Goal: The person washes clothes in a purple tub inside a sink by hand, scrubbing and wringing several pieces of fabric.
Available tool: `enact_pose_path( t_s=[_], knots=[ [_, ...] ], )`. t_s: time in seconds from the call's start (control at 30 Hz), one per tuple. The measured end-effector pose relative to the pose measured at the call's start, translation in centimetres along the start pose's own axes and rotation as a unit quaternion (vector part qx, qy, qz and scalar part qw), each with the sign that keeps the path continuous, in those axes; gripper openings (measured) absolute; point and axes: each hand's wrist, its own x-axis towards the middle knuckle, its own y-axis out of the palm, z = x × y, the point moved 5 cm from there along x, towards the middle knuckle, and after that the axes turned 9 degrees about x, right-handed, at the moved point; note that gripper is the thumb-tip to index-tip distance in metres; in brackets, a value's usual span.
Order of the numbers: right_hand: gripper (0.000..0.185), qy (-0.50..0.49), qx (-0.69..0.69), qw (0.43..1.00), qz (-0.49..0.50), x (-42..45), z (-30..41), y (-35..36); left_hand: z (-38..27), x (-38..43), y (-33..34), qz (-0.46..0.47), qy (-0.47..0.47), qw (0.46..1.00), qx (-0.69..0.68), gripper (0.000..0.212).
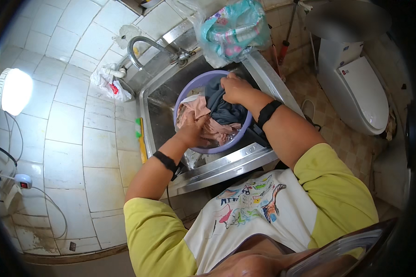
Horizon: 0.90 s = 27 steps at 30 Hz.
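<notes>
A round purple plastic basin (188,86) stands inside a stainless steel sink (159,114), with wet clothes and some water in it. My left hand (193,131) is down in the basin, its fingers on a pink garment (198,105); part of that hand is hidden by the cloth. At the basin's far right rim, my right hand (236,88) grips a dark blue-grey garment (222,107), which lies bunched beside and partly over the pink cloth.
A curved metal faucet (138,39) reaches over the sink's back left. A plastic bag of packaged goods (234,33) rests on the back right corner. A yellow-handled brush (141,138) lies along the left side. A white toilet (353,86) stands at right.
</notes>
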Motion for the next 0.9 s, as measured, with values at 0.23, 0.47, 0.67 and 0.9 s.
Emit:
enact_pose_path(
  t_s=[0.23, 0.47, 0.67, 0.9],
  knots=[
    [0.045, -0.190, -0.045, 0.978, 0.077, -0.7, 1.8, 2.3, 1.3, 3.3, 1.8, 0.011, -0.015, 0.999, 0.033, 0.044],
    [0.032, -0.078, -0.124, 0.981, 0.127, -0.7, 1.2, 2.0, 1.7, 1.4, -3.6, 0.026, -0.057, 0.996, -0.065, 0.024],
    [0.029, -0.056, -0.108, 0.985, 0.119, -0.3, 0.7, 2.1, 4.6, -2.2, -8.1, -0.087, -0.082, 0.973, -0.199, 0.011],
    [0.028, -0.067, -0.113, 0.983, 0.125, -0.7, 1.2, 2.0, 10.8, -6.0, -11.0, -0.188, -0.224, 0.880, -0.373, 0.012]
  ],
)
